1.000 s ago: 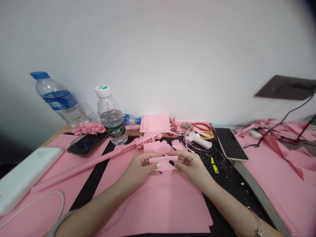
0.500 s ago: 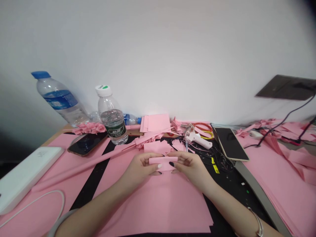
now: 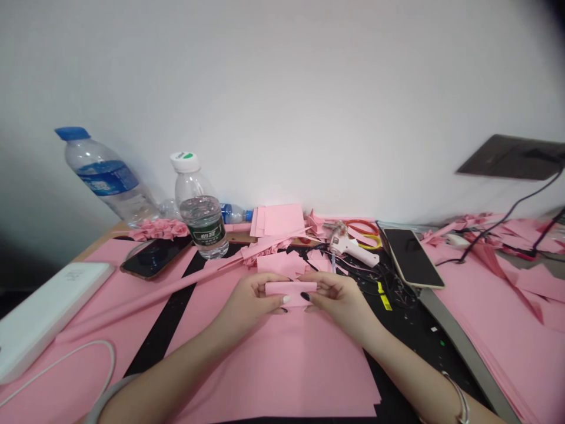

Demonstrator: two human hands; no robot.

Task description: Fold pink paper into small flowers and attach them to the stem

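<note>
Pink paper strip (image 3: 290, 288) pinched by both hands' fingers (image 3: 273, 284) above a cluttered desk (image 3: 103, 238), white wall (image 3: 282, 106) behind.

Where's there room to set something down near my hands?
The pink sheet below your left hand and right hand has room, as does the black strip beside the long pink paper roll. Crowded: around the glue gun and scissors.

Chinese characters 怡宝 in white across the dark green label (image 3: 203, 227) of a white-capped plastic water bottle (image 3: 189, 185). White lettering on the blue label (image 3: 107, 178) of a blue-capped plastic water bottle (image 3: 90, 152), too small to read. A faint mark on the white power bank (image 3: 53, 318), also illegible.
</note>
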